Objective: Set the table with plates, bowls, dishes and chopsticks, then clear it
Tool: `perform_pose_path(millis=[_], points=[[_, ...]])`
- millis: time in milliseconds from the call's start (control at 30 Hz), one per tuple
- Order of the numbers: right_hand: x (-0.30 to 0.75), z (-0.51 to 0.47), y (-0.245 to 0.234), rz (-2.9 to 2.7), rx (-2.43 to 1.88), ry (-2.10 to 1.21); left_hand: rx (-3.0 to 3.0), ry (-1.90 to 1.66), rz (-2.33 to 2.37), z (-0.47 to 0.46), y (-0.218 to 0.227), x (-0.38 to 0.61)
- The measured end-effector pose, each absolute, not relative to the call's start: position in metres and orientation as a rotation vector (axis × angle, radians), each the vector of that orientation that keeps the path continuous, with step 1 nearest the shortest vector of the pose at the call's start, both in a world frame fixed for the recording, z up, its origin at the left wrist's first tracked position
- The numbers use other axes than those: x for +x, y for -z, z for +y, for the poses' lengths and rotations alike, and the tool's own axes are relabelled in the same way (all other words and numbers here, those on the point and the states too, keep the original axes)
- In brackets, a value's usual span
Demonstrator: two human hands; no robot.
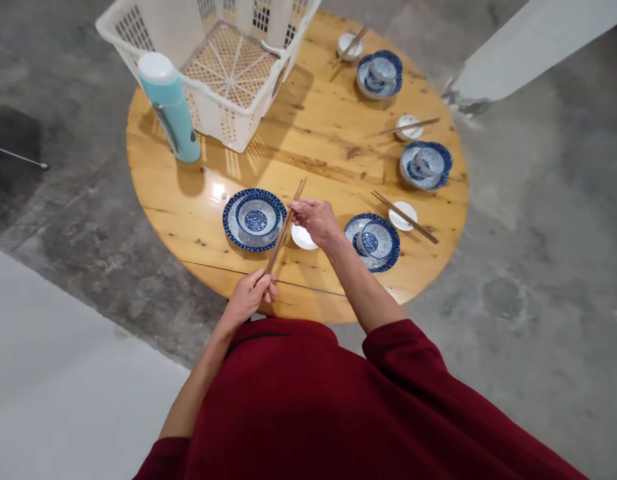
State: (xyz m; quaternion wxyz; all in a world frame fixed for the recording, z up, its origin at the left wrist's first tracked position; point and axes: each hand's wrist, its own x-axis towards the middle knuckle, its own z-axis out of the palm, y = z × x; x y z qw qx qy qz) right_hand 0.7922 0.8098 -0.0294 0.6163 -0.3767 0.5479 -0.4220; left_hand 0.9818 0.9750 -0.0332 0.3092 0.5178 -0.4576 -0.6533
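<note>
A pair of brown chopsticks [281, 241] runs slantwise between both my hands. My left hand [249, 293] is closed around their lower end at the table's front edge. Near the upper end, the fingers of my right hand [313, 219] pinch the same pair. Beneath my right hand lies a small white dish [304, 237], partly covered by it. To the left sits a blue-and-white plate [229, 230] with a patterned bowl [255, 217] on it. Right of my right forearm is another blue-rimmed plate [392, 257] bearing a clear-sided bowl or cup.
A white plastic basket [228, 123] and a light-blue thermos [175, 117] stand at the table's back left. More place settings line the right side, among them chopsticks [408, 219] across a white dish [401, 211] and stacked blue-and-white bowls [445, 163]. A white pillar [528, 50] rises beyond the round table [328, 150].
</note>
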Motion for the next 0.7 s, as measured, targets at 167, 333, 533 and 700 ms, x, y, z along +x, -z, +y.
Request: perform_pose_path(millis=[167,333,533,700], points=[[0.772,0.813,0.036,1.358,-0.763,0.997,1.259,1.913,-1.231,0.965,0.048,0.96],[0.755,0.821,0.037,1.371,-0.71,1.003,1.213,2.019,-1.242,0.959,0.057,0.941],[0.739,0.823,0.042,1.317,-0.704,1.003,1.227,2.045,-1.272,0.954,0.063,0.932],[0.729,0.818,0.052,1.345,-0.746,0.946,1.276,2.041,-1.253,0.952,0.069,0.922]])
